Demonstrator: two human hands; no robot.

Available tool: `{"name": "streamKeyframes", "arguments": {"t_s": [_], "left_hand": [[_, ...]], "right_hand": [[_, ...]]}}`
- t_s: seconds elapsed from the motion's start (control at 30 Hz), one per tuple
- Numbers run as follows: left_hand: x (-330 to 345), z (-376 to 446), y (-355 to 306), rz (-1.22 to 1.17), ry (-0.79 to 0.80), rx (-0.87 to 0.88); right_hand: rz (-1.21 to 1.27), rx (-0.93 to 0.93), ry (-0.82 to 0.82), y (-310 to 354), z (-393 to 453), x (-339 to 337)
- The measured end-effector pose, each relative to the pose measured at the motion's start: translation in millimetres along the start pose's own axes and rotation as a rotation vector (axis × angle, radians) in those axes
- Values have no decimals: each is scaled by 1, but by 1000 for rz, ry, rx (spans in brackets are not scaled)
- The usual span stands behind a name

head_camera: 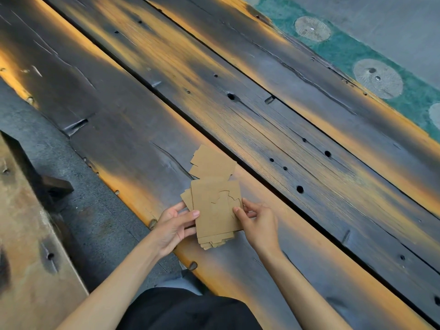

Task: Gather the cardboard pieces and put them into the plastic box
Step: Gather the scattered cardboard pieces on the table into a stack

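Our left hand (175, 222) grips the left edge of a stack of cardboard pieces (215, 210) at the near edge of the dark wooden table (285, 129); our right hand (256, 221) pinches its right edge. More cardboard (213, 163) lies just beyond.

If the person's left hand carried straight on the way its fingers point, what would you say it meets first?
The left hand points rightward and already grips the stack of flat brown cardboard pieces, so it would push further into that stack; beyond it, probably the right hand on the opposite edge.
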State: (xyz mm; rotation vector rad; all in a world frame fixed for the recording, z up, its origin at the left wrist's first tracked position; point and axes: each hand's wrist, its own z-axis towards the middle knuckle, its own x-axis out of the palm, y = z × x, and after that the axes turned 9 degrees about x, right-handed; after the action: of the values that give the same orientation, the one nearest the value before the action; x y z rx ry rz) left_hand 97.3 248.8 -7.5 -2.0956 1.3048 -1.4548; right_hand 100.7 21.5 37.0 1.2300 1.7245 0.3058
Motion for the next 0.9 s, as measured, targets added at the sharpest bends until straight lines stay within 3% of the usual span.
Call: {"name": "streamKeyframes", "arguments": {"t_s": [0.37, 0.47, 0.7, 0.9], "left_hand": [[-24, 21, -9, 44, -154, 35], [-33, 29, -14, 59, -231, 50], [-62, 40, -24, 63, -354, 69], [-78, 44, -30, 49, -422, 73]], "right_hand": [[-69, -64, 174, 15, 52, 24], [-97, -84, 147, 28, 83, 31], [-513, -143, 124, 52, 161, 45], [-713, -146, 164, 58, 183, 74]]}}
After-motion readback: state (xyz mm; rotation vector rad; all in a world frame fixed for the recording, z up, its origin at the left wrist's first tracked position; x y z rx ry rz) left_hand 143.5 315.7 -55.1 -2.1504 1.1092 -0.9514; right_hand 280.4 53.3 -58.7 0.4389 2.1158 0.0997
